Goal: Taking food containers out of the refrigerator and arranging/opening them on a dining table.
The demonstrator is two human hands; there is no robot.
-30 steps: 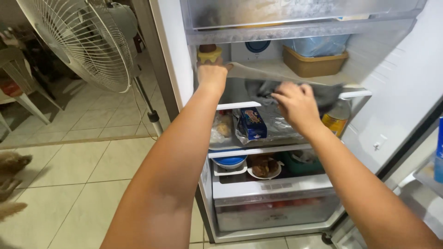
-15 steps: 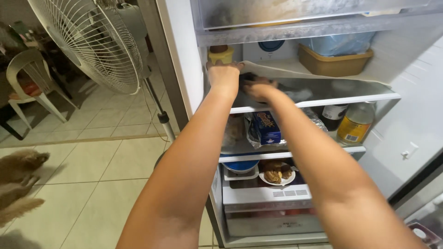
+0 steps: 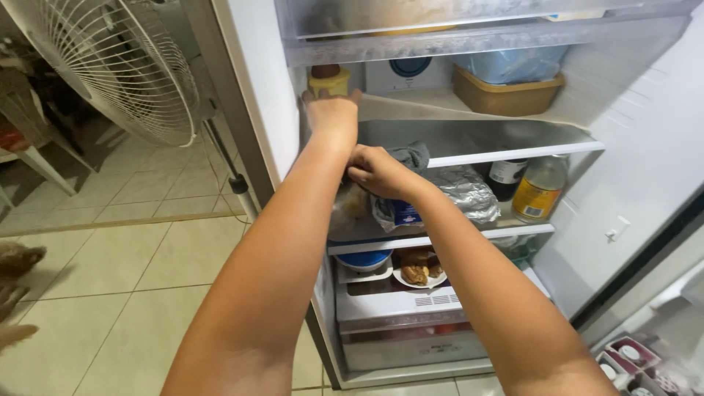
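Left hand – lifts shelf liner corner, pinched, baring glass | right hand – fist around grey cloth, pressed to shelf edge

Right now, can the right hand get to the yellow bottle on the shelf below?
Probably yes. The right hand, clutching a grey cloth, sits at the shelf's front edge. The yellow bottle stands at the open front, further right, beside a dark bottle. Nothing blocks it.

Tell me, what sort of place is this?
Probably a home kitchen: an open white refrigerator stocked with food, a white pedestal fan on a beige tiled floor, and a white plastic chair behind.
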